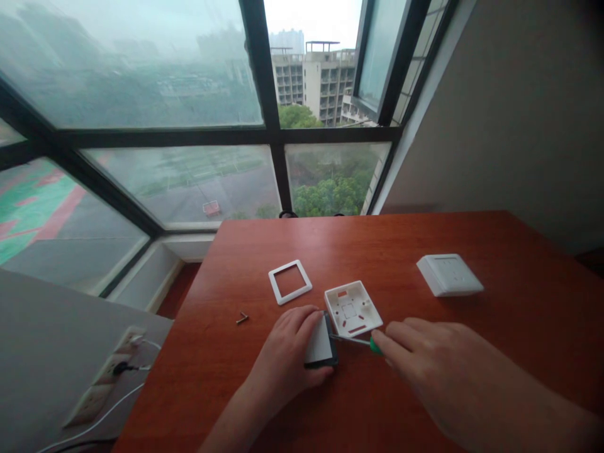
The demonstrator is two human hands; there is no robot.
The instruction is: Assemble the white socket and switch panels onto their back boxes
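Note:
My left hand (285, 352) is closed around a flat switch module (321, 343) with a pale face and dark edges, held on edge on the red-brown table (425, 233). My right hand (438, 371) grips a green-handled screwdriver (372, 344); its metal shaft points left at the module. Just beyond the tip lies a white square mounting box (353, 308), open side up. A white square frame (289, 281) lies flat to its left.
A white wall switch or socket (449, 274) sits at the right of the table. A small screw (242, 318) lies left of my left hand. Large windows stand behind the table. A power strip (106, 377) with a white cable lies on the ledge at lower left.

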